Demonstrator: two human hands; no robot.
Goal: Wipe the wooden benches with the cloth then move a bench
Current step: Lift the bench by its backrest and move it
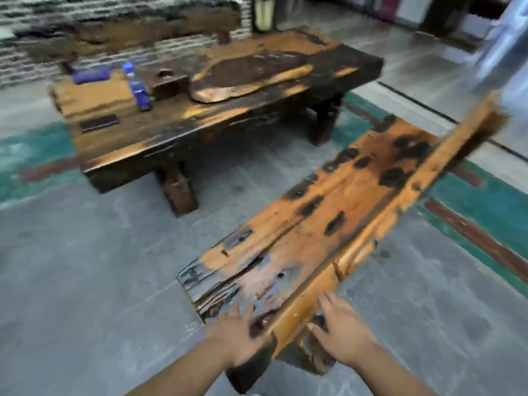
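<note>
A long orange-brown wooden bench point(337, 212) with dark burnt patches and a low backrest runs from lower centre to upper right. My left hand point(238, 335) lies at its near end, fingers spread on the seat's near corner. My right hand point(341, 330) reaches to the backrest's near end, fingers straight and spread, touching or just off the wood; blur hides which. A purple cloth point(90, 74) lies on the far left of the big wooden table point(171, 121). A second bench point(128, 32) stands along the back wall, blurred.
On the table stand a blue-labelled bottle point(137, 87), a small wooden block point(168, 85) and a flat oval wooden tray point(245, 72). The grey tiled floor has green and red bands point(480, 224). A person's blurred clothing point(503, 44) shows at upper right.
</note>
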